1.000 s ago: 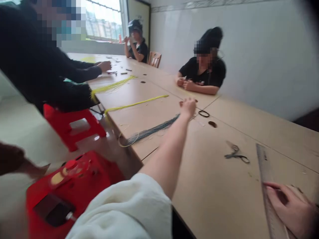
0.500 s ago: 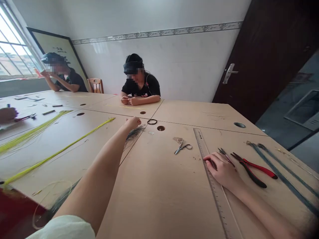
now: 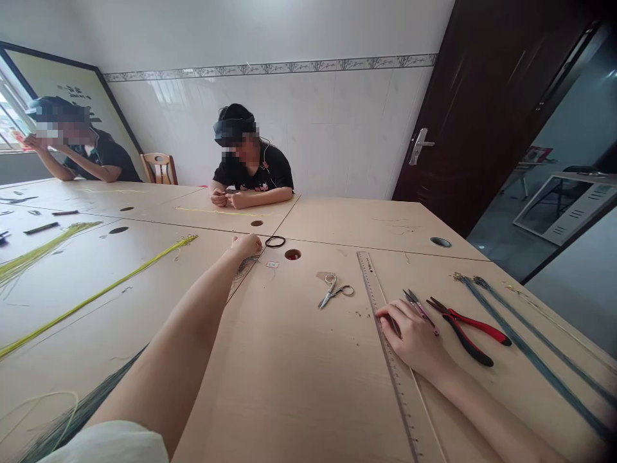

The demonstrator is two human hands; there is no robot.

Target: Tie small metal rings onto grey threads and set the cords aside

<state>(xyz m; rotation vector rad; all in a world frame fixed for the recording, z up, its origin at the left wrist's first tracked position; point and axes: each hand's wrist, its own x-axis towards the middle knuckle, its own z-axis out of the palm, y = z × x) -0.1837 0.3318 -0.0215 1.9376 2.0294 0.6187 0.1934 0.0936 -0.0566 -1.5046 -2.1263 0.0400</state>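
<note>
My left hand (image 3: 247, 245) reaches far forward over the end of a dark thread bundle (image 3: 91, 405); its fingers are bent together, and what they hold is too small to make out. On the right, my right hand (image 3: 407, 328) rests over a clear ruler (image 3: 391, 360), fingers spread across its edge. A thin pale cord (image 3: 428, 415) runs along the ruler and under that hand. Small pink-handled snips (image 3: 420, 310) lie just beyond the right hand, and red-and-black pliers (image 3: 470, 328) lie to their right.
Silver scissors (image 3: 333, 292), a black ring (image 3: 275, 242) and a table hole (image 3: 292, 254) lie mid-table. Yellow threads (image 3: 110, 283) stretch across the left; teal thread bundles (image 3: 530, 350) lie far right. One person (image 3: 255, 167) sits opposite, another person (image 3: 103, 161) at the far left.
The view has turned to the right, so things appear shifted left. My left hand remains stretched forward near the dark threads, its fingers turned slightly. My right hand stays on the ruler.
</note>
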